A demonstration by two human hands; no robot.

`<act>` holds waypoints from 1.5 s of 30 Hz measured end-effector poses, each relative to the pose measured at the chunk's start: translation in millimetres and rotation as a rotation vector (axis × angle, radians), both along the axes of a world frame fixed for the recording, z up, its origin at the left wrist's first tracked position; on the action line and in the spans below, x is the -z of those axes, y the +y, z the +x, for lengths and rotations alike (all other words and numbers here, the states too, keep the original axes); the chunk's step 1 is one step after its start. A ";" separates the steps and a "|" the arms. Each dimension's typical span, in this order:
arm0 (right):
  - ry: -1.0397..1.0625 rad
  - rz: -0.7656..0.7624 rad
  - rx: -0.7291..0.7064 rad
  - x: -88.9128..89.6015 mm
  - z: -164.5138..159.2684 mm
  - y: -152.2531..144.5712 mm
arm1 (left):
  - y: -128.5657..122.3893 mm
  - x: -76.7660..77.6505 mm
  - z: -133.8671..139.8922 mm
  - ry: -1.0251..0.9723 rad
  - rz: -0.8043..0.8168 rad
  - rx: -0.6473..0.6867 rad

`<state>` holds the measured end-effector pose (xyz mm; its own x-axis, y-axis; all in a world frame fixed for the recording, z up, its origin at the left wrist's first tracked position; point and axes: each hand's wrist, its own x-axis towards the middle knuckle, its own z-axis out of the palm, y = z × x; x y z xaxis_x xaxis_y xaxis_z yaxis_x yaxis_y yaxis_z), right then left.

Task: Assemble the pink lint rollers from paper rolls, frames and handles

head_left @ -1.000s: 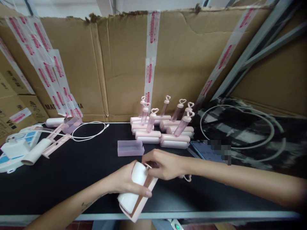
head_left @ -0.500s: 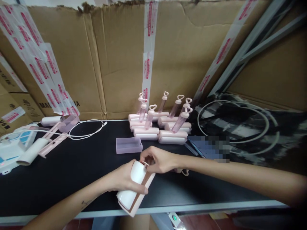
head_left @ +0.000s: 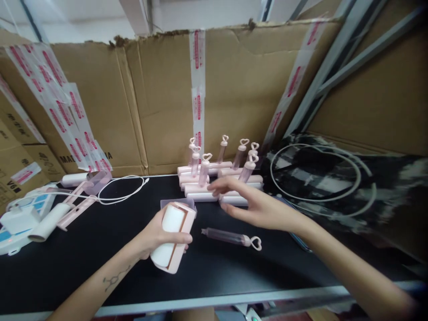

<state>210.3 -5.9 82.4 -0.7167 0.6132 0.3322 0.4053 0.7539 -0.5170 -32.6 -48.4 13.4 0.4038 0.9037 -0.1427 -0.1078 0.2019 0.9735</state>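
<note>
left hand [head_left: 159, 237] grips a roller [head_left: 173, 220], right hand [head_left: 249, 205] loosely open by the other rollers [head_left: 200, 189], handle [head_left: 227, 237] just nearer the body. best to squeeze the case [head_left: 190, 218], not the white roll [head_left: 160, 255].

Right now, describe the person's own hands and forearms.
The left hand and right hand are gloveless; no sleeve or watch shows. The left forearm bears a dark line tattoo of a ring with branches; the right forearm shows no marking.
</note>
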 end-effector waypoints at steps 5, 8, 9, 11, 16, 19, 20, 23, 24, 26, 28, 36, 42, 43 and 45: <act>-0.330 0.000 0.125 57.4 28.1 -3.6 | -4.0 -12.2 0.3 -0.083 0.083 -0.047; -0.390 0.071 0.228 90.6 34.5 -9.9 | -3.9 -9.0 2.5 -0.124 0.138 -0.058; -0.368 0.093 0.253 97.0 36.1 -12.3 | -3.4 -7.3 3.0 -0.135 0.154 -0.064; -0.303 0.105 0.289 101.3 38.4 -18.3 | -2.2 -4.3 3.3 -0.148 0.176 -0.080; -0.133 0.060 0.352 84.0 28.0 -37.9 | 0.1 1.6 2.0 -0.181 0.169 -0.125; -0.037 0.143 0.298 76.5 10.6 -44.7 | 1.0 4.0 1.3 -0.255 0.091 -0.182; -0.019 0.193 0.274 75.9 4.8 -45.0 | 1.3 4.5 1.2 -0.277 0.058 -0.204; -0.008 0.349 0.258 78.3 -8.8 -41.7 | 3.4 5.2 0.8 -0.321 -0.015 -0.259; -0.010 0.384 0.263 79.7 -12.0 -40.2 | 4.5 5.2 0.6 -0.341 -0.027 -0.277; -0.015 0.415 0.265 82.2 -16.8 -38.5 | 7.2 4.8 -0.3 -0.384 -0.057 -0.316; -0.016 0.412 0.255 84.2 -20.3 -39.0 | 10.1 4.3 -1.4 -0.414 -0.111 -0.334; -0.105 0.484 0.266 91.1 -21.9 -44.3 | 7.9 10.1 3.5 -0.286 -0.025 -0.397; -0.266 0.536 0.214 92.1 -19.5 -51.4 | -2.9 14.8 10.1 0.078 0.352 -0.338; -0.271 0.502 0.202 91.7 -19.4 -52.3 | -3.8 15.3 10.5 0.127 0.379 -0.337; -0.263 0.376 0.176 89.5 -18.4 -52.7 | -4.6 16.6 10.4 0.189 0.400 -0.326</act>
<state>191.9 -58.6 -7.1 -0.7023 0.6047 0.3756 0.6234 0.7772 -0.0855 -22.1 -53.0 -3.2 0.0939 0.9764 0.1944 0.0811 -0.2021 0.9760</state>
